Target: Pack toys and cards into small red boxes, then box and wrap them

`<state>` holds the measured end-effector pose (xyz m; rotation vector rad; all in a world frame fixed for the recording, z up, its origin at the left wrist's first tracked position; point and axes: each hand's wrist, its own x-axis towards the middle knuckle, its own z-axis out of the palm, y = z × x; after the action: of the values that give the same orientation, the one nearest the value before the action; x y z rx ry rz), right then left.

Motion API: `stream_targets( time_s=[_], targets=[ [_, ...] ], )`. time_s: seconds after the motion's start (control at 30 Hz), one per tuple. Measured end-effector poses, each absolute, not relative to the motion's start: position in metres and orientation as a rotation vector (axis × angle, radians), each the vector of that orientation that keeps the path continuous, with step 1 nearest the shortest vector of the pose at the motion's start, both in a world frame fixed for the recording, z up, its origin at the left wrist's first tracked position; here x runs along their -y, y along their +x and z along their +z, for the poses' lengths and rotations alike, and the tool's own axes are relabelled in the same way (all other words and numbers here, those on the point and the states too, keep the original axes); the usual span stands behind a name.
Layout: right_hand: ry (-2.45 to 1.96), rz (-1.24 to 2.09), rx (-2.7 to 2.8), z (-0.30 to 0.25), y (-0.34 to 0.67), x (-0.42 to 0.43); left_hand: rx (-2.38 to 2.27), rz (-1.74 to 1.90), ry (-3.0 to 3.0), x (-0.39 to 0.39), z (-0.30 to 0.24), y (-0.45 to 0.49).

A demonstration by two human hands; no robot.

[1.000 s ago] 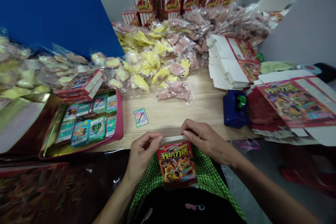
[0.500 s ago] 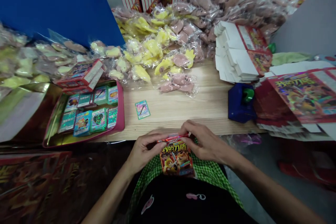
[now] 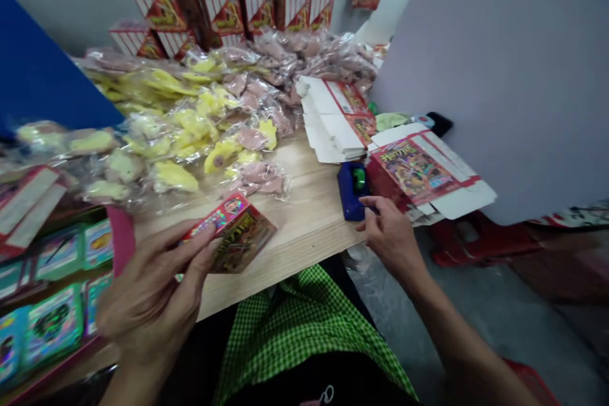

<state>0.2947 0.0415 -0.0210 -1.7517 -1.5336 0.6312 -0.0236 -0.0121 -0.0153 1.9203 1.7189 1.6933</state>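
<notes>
A: Where is the small red box now?

B: In the left hand only, tilted over the near part of the surface. The left fingers are grasping it at one end. Half a second ago both hands were at its top; now the top panel looks closed.

A: And the right hand?

B: It has left the box and is at the blue tape dispenser. Its fingers are half bent there; whether they touch it, or already pinch some tape, I cannot tell.

A: What does this mean for the work?

B: In my judgement, folding gives place to taping. I see no tape on the box, so the left grip probably matters.

A: And farther out?

B: Flat cartons beside the dispenser, bagged toys behind the box.
</notes>
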Motion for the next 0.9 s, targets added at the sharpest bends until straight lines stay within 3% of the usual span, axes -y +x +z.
stream_targets(
  time_s=[0.17,0.63,0.9],
  targets=[
    [-2.050,0.764,1.185,-0.041,0.321,-0.061,-1.576,1.660,2.230,-0.011,-0.027,-0.005],
    [-1.784,1.099,0.873,-0.047,0.324,-0.094,-1.559,1.599,2.333,-0.012,-0.027,-0.010],
    [-1.662,0.925,1.022,-0.068,0.319,-0.066,-1.518,1.630,2.375,-0.012,-0.026,-0.008]
  ],
)
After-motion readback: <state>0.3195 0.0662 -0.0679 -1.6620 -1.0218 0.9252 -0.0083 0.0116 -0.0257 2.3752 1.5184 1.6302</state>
